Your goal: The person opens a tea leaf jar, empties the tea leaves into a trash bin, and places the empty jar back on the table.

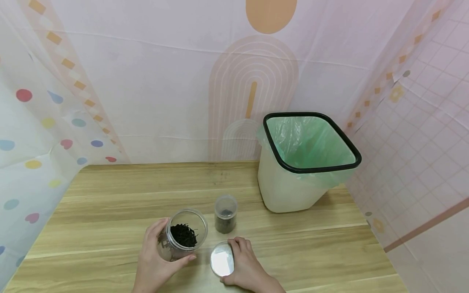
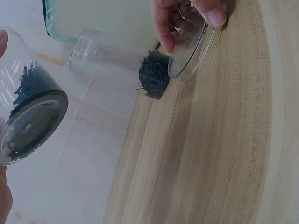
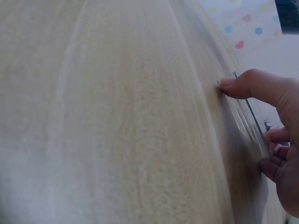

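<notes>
My left hand (image 1: pixel 154 260) grips a clear, lidless jar (image 1: pixel 171 253) with dark, shredded tea leaves (image 1: pixel 184 235) inside. Thumb and fingers wrap its two sides. The left wrist view shows this jar (image 2: pixel 58 100) tilted, its base in sight, the leaves lying against the bottom. To the right, my right hand (image 1: pixel 247 264) pinches the edges of a round clear lid (image 1: pixel 221 259), which looks shiny from above and is low at the tabletop. A smaller clear container (image 1: pixel 221 204) stands just beyond the lid, with similar dark leaves at its bottom.
A pale waste bin (image 1: pixel 282 191) with a black rim and green liner stands at the back right of the wooden table (image 1: pixel 146 183). Patterned cloth sheets (image 1: pixel 165 101) hang behind and along both sides.
</notes>
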Available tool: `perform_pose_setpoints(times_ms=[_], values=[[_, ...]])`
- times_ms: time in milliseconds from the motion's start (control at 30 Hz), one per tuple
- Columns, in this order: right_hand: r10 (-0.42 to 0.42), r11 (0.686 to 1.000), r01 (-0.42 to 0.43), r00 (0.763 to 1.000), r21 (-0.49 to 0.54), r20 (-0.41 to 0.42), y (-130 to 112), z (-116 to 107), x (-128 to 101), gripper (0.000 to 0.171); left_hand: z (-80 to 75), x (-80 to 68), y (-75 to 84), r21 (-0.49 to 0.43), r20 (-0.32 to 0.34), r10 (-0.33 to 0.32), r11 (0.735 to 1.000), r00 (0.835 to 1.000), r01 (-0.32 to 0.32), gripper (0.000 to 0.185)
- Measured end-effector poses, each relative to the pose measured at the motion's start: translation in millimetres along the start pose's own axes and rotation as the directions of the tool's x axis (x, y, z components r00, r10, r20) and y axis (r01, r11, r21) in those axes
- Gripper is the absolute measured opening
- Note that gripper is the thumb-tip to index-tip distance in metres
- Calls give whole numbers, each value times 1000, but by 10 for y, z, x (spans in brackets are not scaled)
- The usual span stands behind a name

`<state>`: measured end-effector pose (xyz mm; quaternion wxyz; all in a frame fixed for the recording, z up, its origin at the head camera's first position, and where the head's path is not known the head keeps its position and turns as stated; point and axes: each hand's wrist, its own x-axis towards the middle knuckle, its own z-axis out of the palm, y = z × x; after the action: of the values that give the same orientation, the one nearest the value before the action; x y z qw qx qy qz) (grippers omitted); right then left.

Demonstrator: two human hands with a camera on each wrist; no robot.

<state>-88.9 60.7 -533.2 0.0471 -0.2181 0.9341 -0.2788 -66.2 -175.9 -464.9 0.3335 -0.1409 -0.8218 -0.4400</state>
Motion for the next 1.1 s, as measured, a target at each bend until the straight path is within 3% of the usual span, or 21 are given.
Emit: perform_pose_setpoints(times_ms=[567, 1100], values=[[11, 997, -6, 998, -71, 68, -78, -59, -6, 97, 2, -3, 8, -1, 0, 3, 1000, 1000, -3, 102], [20, 999, -15, 994, -42, 111, -105, -105, -31, 109, 25, -11, -46, -10, -13, 14, 1000, 1000, -14, 108]])
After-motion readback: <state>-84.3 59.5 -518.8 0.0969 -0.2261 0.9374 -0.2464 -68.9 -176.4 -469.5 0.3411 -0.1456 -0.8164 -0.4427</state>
